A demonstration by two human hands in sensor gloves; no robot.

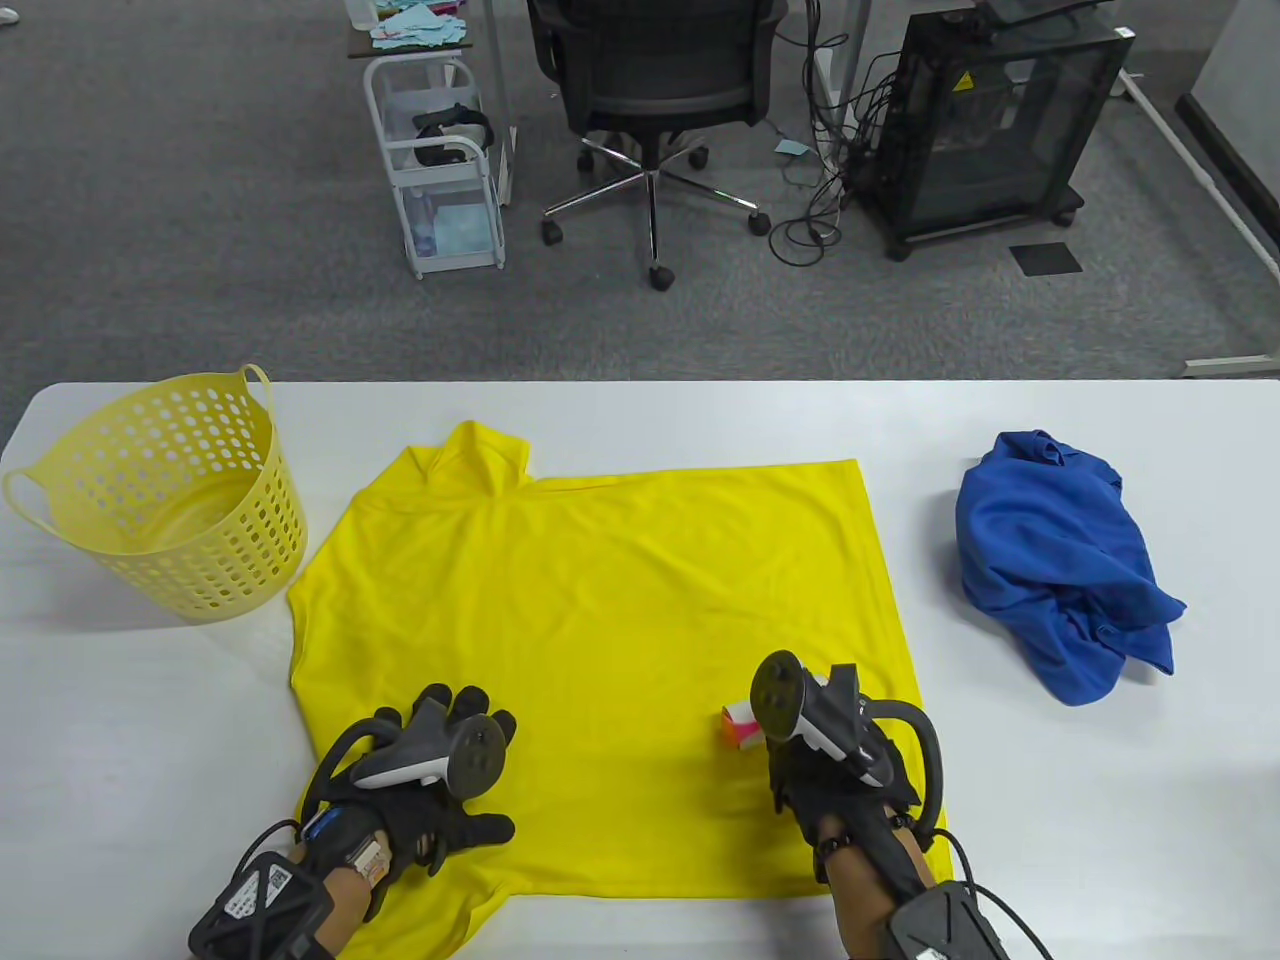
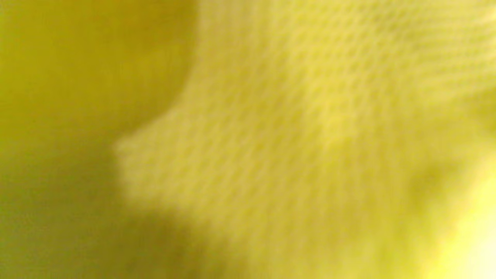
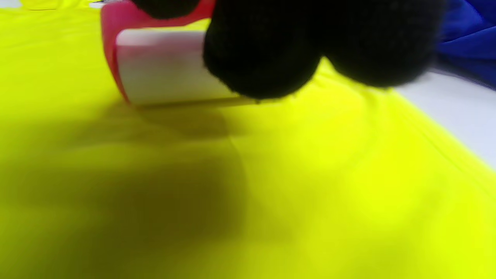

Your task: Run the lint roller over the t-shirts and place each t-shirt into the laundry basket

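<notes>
- Bright yellow knit t-shirt (image 1: 600, 600) spread flat at table centre, collar at 11 o'clock, hem toward 3 o'clock.
- Left hand (image 1: 440, 790), black sensor glove, lies palm down on the shirt's 7 o'clock corner, fingers straight and spread, pressing the cloth. Left wrist view: blurred yellow weave only.
- Right hand (image 1: 830, 760) at the shirt's 5 o'clock edge, fingers (image 3: 263, 58) curled round a lint roller with white drum and red-pink frame (image 3: 162, 66); drum touches the fabric.
- Pale yellow perforated plastic laundry basket (image 1: 160, 490) stands upright at 9 o'clock, just beside the shirt's sleeve.
- Crumpled royal-blue t-shirt (image 1: 1060, 560) lies at 3 o'clock, apart from the yellow one.
- White table (image 1: 700, 420) beneath all.
</notes>
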